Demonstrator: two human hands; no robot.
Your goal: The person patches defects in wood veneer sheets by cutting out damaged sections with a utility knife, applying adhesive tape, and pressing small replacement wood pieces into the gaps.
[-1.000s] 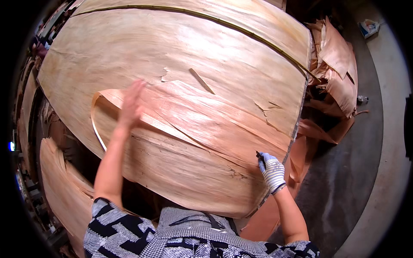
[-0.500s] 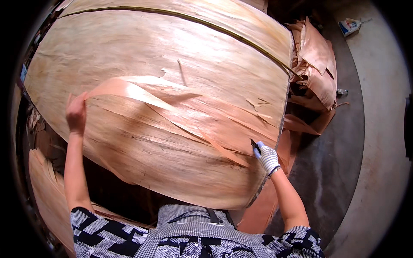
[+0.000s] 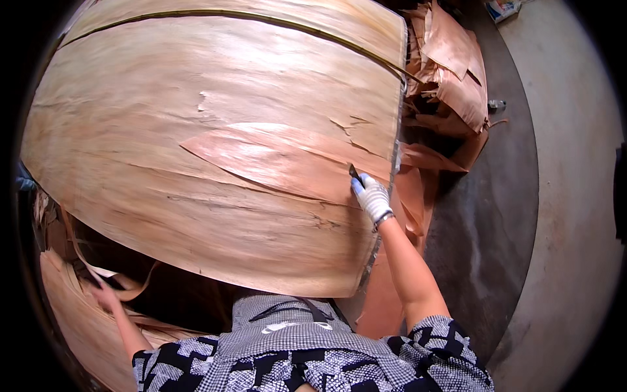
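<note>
A broad stack of thin wood veneer sheets (image 3: 163, 130) lies in front of me. On top is a pointed, reddish piece of veneer (image 3: 281, 157), its right end beside my right hand (image 3: 373, 197). That hand wears a white glove with bluish fingertips and is closed around a small dark knife (image 3: 354, 174), held just over the veneer near the stack's right edge. Low at the left, my bare left hand (image 3: 104, 298) is smeared by motion. A curled veneer strip (image 3: 134, 291) hangs right by it; whether the fingers grip it is unclear.
A thin dark strip (image 3: 261, 18) crosses the far part of the stack. Reddish veneer scraps (image 3: 454, 72) are heaped beyond its right edge, with more hanging below. Another veneer pile (image 3: 72, 326) lies at lower left. A small bottle (image 3: 496, 104) lies on the dark floor.
My left hand has swung down from the stack's left part to the lower left, and the long strip is off the stack. The view has shifted; my right hand still holds the knife.
</note>
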